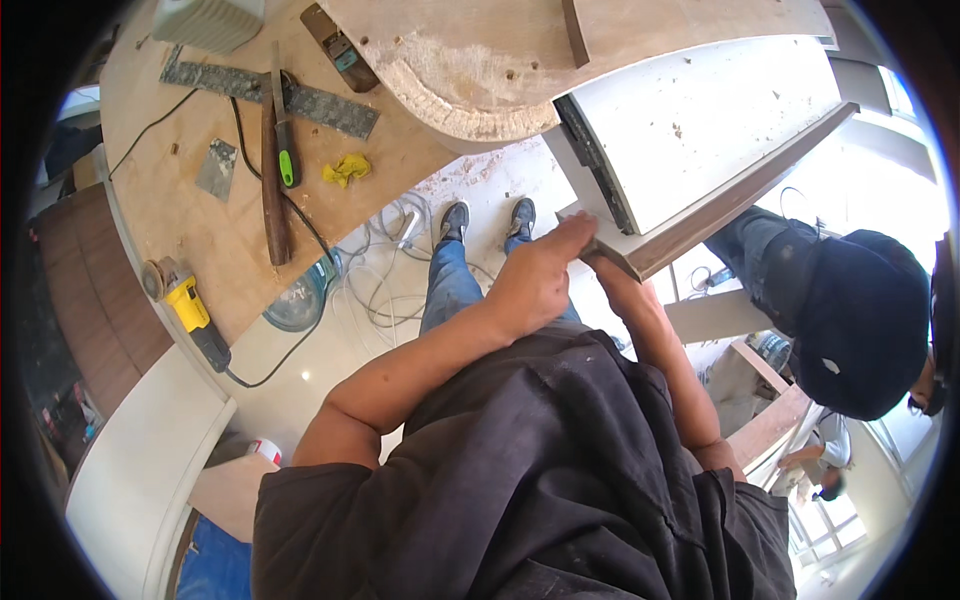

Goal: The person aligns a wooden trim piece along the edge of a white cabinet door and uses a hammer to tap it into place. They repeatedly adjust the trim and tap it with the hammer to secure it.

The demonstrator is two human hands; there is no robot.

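Observation:
A white drawer-like box [720,130] lies at the right, with a black metal slide [596,165] along its near-left side. A brown-edged board [735,205] runs along its front. My left hand [540,275] is closed at the board's near corner, its fingertips over the brown end piece [612,258]. Lower down, my right hand [625,290] comes up against the same corner from the other side. Its fingers are mostly hidden by the board, so I cannot see how they are bent.
On the wooden table [410,170] at left lie a hammer-like wooden handle [272,190], a green-black tool [288,160], a metal square [330,108], a hand plane [340,50] and a yellow angle grinder [190,305]. Cables [385,280] coil on the floor. A dark-capped person [850,320] bends close at right.

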